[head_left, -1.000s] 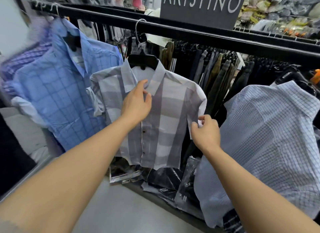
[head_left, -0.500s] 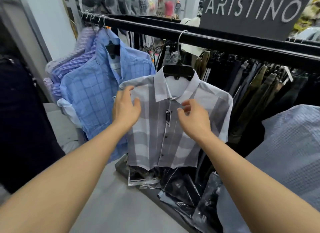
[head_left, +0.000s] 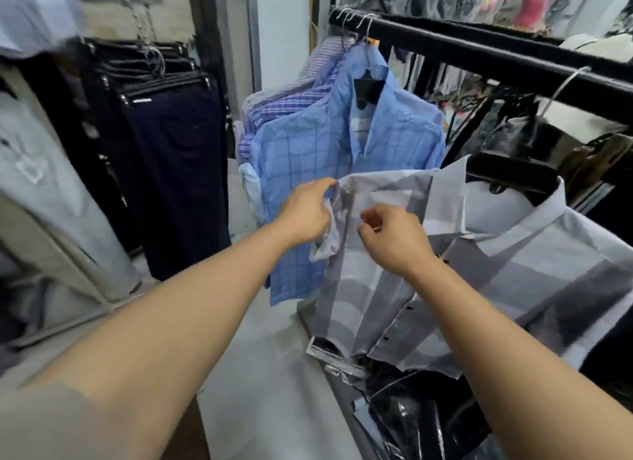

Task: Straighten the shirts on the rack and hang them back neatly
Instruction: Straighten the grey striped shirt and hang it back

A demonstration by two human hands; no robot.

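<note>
Head view: the grey block-check shirt (head_left: 513, 271) hangs on a black hanger (head_left: 510, 177) from the black rail (head_left: 479, 54), just beside the blue check shirt (head_left: 325, 144) and partly overlapping its lower front. Both hands work at the grey shirt's shoulder on the side nearest the blue one. The left hand (head_left: 305, 213) has a narrow grip, pinching the shoulder edge and the short sleeve below it. The right hand (head_left: 394, 240) has fingers curled in a pinch on the cloth just inside that seam. The sleeve is bunched and folded under, so the step in hand appears to be squaring this shoulder on the hanger. To do it well, the left hand should draw the seam outward over the hanger's end while the right holds the front panel flat. The sleeve then wants shaking free to fall straight, and the pull should stay level so the collar does not slide off centre. Dark trousers (head_left: 171, 151) hang well apart on the left, and wrapped packs (head_left: 411, 408) lie under the shirts. Against the frame half a second earlier, the right hand has left the placket near the collar and crossed to join the left at the shoulder. The view has also swung leftward, so the brand sign is gone and the trousers have come in.
</note>
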